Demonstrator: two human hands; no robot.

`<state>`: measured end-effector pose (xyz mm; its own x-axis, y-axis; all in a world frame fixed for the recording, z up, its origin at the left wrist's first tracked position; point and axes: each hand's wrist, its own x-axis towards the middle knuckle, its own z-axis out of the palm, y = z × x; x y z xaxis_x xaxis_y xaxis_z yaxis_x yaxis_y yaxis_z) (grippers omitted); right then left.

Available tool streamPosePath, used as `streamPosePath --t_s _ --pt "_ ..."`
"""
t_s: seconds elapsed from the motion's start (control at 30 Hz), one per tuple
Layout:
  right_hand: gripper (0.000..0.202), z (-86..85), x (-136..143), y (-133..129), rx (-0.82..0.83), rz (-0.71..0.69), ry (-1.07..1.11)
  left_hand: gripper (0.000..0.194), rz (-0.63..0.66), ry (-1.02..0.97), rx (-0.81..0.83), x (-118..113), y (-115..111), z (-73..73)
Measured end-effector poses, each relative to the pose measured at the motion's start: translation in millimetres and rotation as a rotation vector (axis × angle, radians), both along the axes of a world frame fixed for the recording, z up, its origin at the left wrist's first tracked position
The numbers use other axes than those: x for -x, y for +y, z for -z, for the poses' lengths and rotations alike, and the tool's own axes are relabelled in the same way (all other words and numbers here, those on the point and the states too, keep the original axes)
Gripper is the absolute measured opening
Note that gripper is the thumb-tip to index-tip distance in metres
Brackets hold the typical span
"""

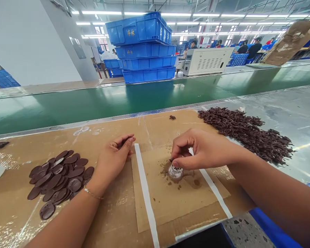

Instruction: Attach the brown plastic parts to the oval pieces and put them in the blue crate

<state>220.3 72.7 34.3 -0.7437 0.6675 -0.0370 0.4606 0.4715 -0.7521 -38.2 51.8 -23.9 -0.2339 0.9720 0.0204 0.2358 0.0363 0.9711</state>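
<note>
My left hand (119,151) is closed in a pinch near the white tape strip (144,187); a dark bit shows between thumb and finger, too small to name. My right hand (193,150) pinches something small and dark just at the rim of a small clear cup (175,172). The cup stands on a stained cardboard sheet (167,203), with wet spots around it. Left of my left hand lies a heap of dark brown oval discs (59,175). A large pile of small dark brown pieces (245,131) lies beyond my right forearm.
A green conveyor belt (98,103) runs across behind the table. Stacked blue crates (147,62) and a beige metal box (209,61) stand beyond it. A small dark clump (172,117) lies near the table's back edge. Several people sit in the far background.
</note>
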Motion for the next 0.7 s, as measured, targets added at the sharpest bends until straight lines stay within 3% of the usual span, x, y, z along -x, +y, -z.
streamPosePath --t_s 0.47,0.7 --pt "0.007 1.4 -7.6 8.2 -0.047 0.028 -0.056 0.026 0.024 -0.107 0.052 -10.0 -5.5 -11.6" --pt "0.008 1.1 -7.0 8.5 -0.071 0.036 -0.081 0.039 0.019 -0.063 0.041 -12.3 -8.7 -13.6"
